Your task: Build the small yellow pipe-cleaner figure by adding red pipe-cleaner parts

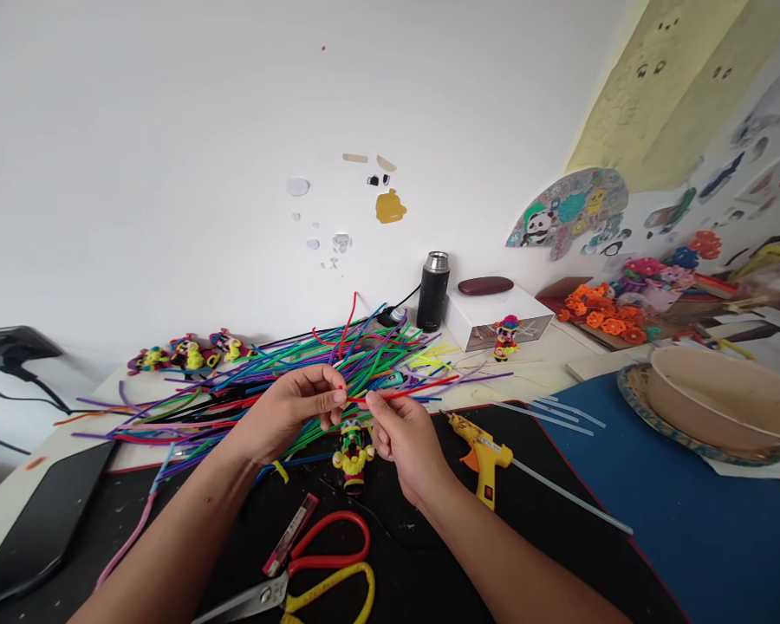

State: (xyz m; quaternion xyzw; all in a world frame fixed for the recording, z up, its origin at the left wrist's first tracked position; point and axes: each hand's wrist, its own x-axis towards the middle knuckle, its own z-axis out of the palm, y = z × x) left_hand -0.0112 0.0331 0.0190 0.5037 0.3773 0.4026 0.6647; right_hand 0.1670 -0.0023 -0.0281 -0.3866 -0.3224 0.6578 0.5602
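Observation:
A red pipe cleaner (429, 386) stretches between my hands above the black mat. My left hand (308, 400) pinches one end of it between thumb and fingers. Close beside, my right hand (399, 438) grips it too, and its free end sticks out to the right. Below and between the hands, a small figure (353, 459) in yellow, green and red is on the mat. A yellow glue gun (484, 455) lies to the right of my right hand, a glue stick trailing from its rear. Scissors (328, 568) with red and yellow handles lie nearest me, beside a small red-labelled box (290, 535).
A heap of coloured pipe cleaners (221, 407) spreads behind my hands. Several finished figures (191, 351) lie at the left; another figure (505, 338) stands by a white box (500, 312). A black flask (433, 295) stands against the wall. Right, there is a large bowl (728, 399).

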